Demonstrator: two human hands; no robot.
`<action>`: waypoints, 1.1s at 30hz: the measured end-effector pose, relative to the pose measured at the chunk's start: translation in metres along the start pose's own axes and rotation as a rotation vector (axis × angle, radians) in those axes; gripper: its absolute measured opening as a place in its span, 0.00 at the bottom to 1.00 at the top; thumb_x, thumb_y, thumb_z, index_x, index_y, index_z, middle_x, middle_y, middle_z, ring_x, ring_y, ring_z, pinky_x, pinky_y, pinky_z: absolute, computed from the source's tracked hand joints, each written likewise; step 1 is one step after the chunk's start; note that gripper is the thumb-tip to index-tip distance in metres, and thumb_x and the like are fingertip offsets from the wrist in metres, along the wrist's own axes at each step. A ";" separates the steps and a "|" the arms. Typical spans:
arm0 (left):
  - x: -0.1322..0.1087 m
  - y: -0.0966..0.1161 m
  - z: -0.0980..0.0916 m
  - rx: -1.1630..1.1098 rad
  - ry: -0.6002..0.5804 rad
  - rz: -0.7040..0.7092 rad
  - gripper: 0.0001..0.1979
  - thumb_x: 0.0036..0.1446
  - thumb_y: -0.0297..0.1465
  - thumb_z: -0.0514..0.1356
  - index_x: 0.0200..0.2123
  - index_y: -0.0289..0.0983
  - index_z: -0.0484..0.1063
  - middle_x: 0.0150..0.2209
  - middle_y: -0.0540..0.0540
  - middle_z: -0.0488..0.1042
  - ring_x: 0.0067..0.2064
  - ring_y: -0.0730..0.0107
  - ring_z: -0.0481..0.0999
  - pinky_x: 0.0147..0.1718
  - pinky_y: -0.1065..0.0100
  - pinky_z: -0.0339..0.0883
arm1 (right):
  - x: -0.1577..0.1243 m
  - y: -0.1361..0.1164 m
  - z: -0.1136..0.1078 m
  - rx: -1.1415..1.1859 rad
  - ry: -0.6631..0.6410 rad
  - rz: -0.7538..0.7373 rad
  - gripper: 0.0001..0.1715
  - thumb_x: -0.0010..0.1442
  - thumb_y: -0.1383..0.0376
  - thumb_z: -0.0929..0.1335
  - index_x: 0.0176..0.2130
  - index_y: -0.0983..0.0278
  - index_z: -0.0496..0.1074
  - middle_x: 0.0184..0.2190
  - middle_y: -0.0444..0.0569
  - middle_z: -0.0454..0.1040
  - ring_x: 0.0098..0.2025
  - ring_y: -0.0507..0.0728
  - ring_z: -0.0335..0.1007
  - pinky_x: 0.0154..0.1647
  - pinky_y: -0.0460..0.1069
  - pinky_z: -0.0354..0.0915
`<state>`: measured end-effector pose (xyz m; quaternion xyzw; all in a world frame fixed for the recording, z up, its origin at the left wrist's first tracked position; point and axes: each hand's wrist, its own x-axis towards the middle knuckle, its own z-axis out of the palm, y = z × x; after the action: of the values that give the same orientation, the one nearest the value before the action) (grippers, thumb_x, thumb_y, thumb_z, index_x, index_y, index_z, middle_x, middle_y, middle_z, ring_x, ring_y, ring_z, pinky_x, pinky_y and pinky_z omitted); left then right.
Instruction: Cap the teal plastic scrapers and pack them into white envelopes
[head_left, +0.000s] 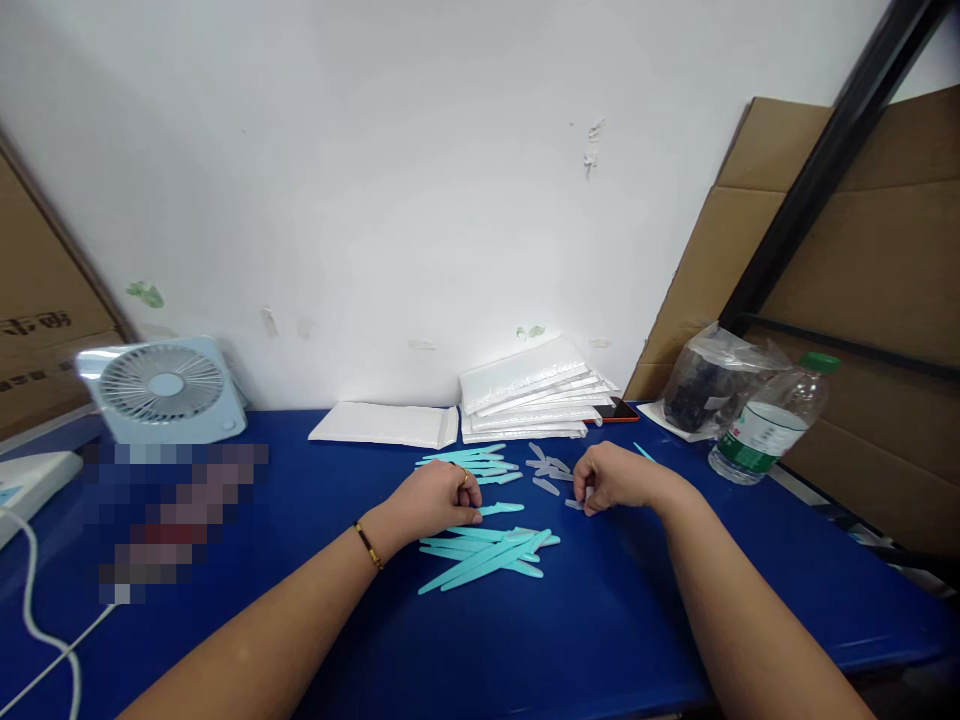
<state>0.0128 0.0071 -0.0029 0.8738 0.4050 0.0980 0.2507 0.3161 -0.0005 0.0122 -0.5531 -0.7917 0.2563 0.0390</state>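
My left hand (431, 503) is closed on a slim teal eyebrow razor (502, 509), whose head end sticks out to the right of the fingertips. My right hand (616, 476) pinches a small clear plastic blade cap (573, 504) just above the table, a short way right of the razor. A few more clear caps (546, 486) lie loose beside my right fingers. Behind my left hand is a row of teal razors (480, 457). A crossed pile of several razors (491, 562) lies nearer to me.
White padded mailers (525, 390) are stacked against the wall, with a single mailer (382, 424) to their left. A phone (619, 410) lies behind my right hand. At right stand a bottle (772, 425) and a bagged dark object (694, 390); a fan (169, 390) stands left on the blue table (480, 660).
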 end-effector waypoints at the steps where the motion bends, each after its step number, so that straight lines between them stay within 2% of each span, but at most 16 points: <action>1: 0.001 -0.001 0.002 -0.014 0.008 -0.014 0.12 0.47 0.40 0.60 0.30 0.39 0.74 0.28 0.50 0.74 0.28 0.74 0.70 0.25 0.74 0.57 | 0.004 -0.003 0.004 0.013 0.002 -0.025 0.07 0.39 0.65 0.72 0.26 0.62 0.78 0.20 0.43 0.74 0.21 0.52 0.67 0.21 0.44 0.57; 6: 0.005 -0.006 0.009 -0.084 0.043 -0.049 0.11 0.48 0.40 0.60 0.29 0.38 0.73 0.27 0.51 0.74 0.27 0.74 0.70 0.23 0.75 0.57 | 0.022 -0.028 0.025 0.056 0.074 -0.178 0.07 0.44 0.61 0.72 0.26 0.62 0.78 0.21 0.43 0.74 0.23 0.51 0.67 0.23 0.44 0.58; 13: 0.009 -0.008 0.011 -0.047 0.089 -0.042 0.09 0.49 0.37 0.60 0.29 0.38 0.73 0.27 0.51 0.74 0.29 0.73 0.71 0.25 0.74 0.58 | 0.038 -0.045 0.047 0.165 0.193 -0.138 0.09 0.48 0.59 0.71 0.28 0.64 0.76 0.19 0.43 0.72 0.19 0.49 0.64 0.21 0.43 0.57; 16: 0.011 -0.009 0.009 0.081 0.180 -0.025 0.07 0.52 0.34 0.58 0.30 0.38 0.74 0.30 0.49 0.75 0.32 0.71 0.71 0.30 0.72 0.59 | 0.042 -0.048 0.046 0.114 0.291 -0.173 0.07 0.50 0.63 0.69 0.28 0.64 0.77 0.21 0.44 0.73 0.22 0.50 0.65 0.24 0.44 0.57; 20: 0.005 -0.002 0.003 0.171 0.307 0.015 0.09 0.54 0.36 0.57 0.35 0.39 0.74 0.37 0.47 0.74 0.39 0.67 0.70 0.37 0.69 0.60 | 0.033 -0.033 0.028 0.030 0.379 -0.123 0.09 0.51 0.63 0.67 0.28 0.64 0.77 0.24 0.46 0.76 0.25 0.51 0.67 0.25 0.44 0.57; 22: -0.002 0.005 -0.001 0.099 0.238 0.017 0.13 0.54 0.41 0.56 0.35 0.39 0.74 0.35 0.47 0.73 0.37 0.68 0.70 0.34 0.71 0.60 | 0.027 -0.023 0.019 -0.005 0.377 -0.055 0.10 0.51 0.62 0.67 0.27 0.64 0.77 0.23 0.46 0.75 0.25 0.51 0.67 0.25 0.44 0.56; 26: -0.014 0.018 -0.003 0.010 -0.034 0.103 0.20 0.43 0.48 0.62 0.34 0.39 0.74 0.31 0.50 0.73 0.32 0.71 0.69 0.26 0.73 0.57 | 0.023 -0.015 0.016 -0.021 0.304 0.019 0.10 0.47 0.60 0.69 0.26 0.64 0.76 0.22 0.46 0.75 0.24 0.52 0.67 0.22 0.44 0.55; 28: -0.015 0.021 0.000 0.018 -0.087 0.112 0.19 0.41 0.46 0.64 0.33 0.40 0.74 0.29 0.51 0.73 0.30 0.72 0.69 0.24 0.74 0.55 | 0.025 -0.019 0.021 -0.026 0.277 -0.001 0.08 0.46 0.61 0.70 0.27 0.64 0.75 0.23 0.46 0.75 0.25 0.53 0.68 0.23 0.44 0.56; 33: -0.012 0.020 0.005 -0.048 -0.132 0.015 0.11 0.50 0.39 0.59 0.31 0.40 0.74 0.27 0.52 0.74 0.27 0.74 0.69 0.22 0.74 0.55 | 0.031 -0.032 0.032 -0.197 0.333 -0.073 0.06 0.46 0.68 0.67 0.27 0.64 0.75 0.25 0.48 0.75 0.27 0.53 0.68 0.26 0.45 0.56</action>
<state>0.0204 -0.0149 0.0033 0.8750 0.3786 0.0519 0.2972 0.2657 0.0071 -0.0076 -0.5600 -0.8151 0.0810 0.1241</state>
